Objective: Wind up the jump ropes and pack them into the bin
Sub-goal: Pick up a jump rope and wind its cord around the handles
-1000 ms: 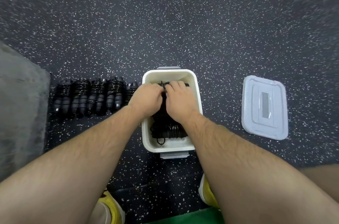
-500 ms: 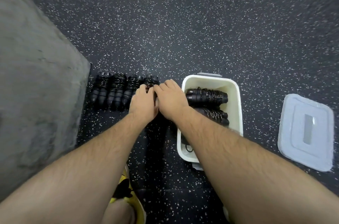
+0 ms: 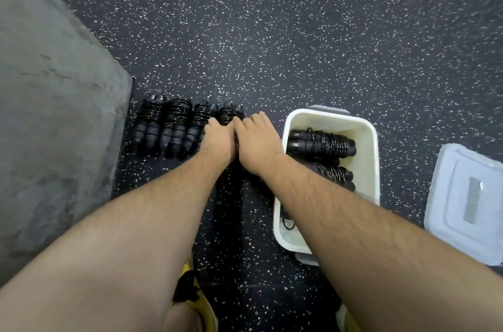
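Several wound black jump ropes [image 3: 174, 124] lie side by side in a row on the speckled floor. My left hand [image 3: 217, 139] and my right hand [image 3: 258, 141] are pressed together at the right end of that row. Their fingers curl down over a wound rope [image 3: 231, 114], which is mostly hidden beneath them. To the right stands the white bin [image 3: 326, 116]. In it lie two wound ropes crosswise, one at the back [image 3: 321, 143] and one nearer [image 3: 333, 173]. My right forearm crosses the bin's near left corner.
The bin's pale lid [image 3: 468, 203] lies flat on the floor at the right edge. A grey slab [image 3: 54, 114] fills the left side, right beside the row of ropes. My yellow shoe [image 3: 198, 301] shows at the bottom.
Both hands left the bin, where they were setting down a wound rope, and moved left to the row on the floor. My view swung left, so the bin now sits further right.
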`<state>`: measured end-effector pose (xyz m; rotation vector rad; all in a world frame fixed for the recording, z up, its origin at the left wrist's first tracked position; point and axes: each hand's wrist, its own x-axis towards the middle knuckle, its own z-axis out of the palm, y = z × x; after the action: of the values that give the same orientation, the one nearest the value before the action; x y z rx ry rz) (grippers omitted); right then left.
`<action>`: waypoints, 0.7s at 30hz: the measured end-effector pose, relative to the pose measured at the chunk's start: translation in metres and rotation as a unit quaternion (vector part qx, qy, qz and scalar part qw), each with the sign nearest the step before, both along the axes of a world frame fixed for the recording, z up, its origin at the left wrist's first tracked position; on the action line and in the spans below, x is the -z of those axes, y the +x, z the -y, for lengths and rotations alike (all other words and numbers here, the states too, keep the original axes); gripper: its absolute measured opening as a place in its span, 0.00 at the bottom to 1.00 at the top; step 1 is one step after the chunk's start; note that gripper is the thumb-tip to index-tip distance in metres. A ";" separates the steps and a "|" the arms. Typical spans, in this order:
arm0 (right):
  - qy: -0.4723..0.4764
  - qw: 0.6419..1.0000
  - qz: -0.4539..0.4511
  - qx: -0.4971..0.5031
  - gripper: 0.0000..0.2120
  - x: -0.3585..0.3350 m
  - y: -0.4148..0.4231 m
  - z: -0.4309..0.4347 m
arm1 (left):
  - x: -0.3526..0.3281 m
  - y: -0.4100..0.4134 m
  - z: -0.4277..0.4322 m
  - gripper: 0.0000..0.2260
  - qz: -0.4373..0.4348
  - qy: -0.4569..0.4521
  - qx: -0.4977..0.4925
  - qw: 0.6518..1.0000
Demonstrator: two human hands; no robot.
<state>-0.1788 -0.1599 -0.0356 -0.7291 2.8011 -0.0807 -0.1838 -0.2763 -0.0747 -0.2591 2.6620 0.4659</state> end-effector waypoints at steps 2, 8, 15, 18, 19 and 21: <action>-0.007 1.000 -0.010 0.003 0.25 -0.003 0.000 -0.004 | -0.006 -0.002 -0.004 0.21 0.000 -0.003 -0.039 0.999; 0.016 1.000 -0.014 0.006 0.30 -0.027 0.005 -0.025 | -0.020 -0.003 -0.015 0.32 0.043 -0.003 -0.168 0.985; -0.005 0.998 -0.055 -0.013 0.33 -0.056 0.024 -0.048 | -0.067 0.024 -0.012 0.22 -0.050 0.008 -0.123 0.991; -0.063 0.994 -0.092 -0.011 0.33 -0.066 0.030 -0.058 | -0.101 0.031 -0.004 0.20 -0.122 0.100 -0.096 0.983; -0.059 0.994 -0.093 -0.011 0.36 -0.072 0.031 -0.061 | -0.115 0.032 -0.004 0.19 -0.127 0.129 -0.068 0.981; -0.035 0.996 -0.082 -0.014 0.43 -0.087 0.034 -0.071 | -0.143 0.037 -0.013 0.17 -0.125 0.182 -0.009 0.975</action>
<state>-0.1449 -0.0890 0.0515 -0.8277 2.9562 -0.1187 -0.1468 -0.2638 0.0685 -0.1181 2.7452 1.0388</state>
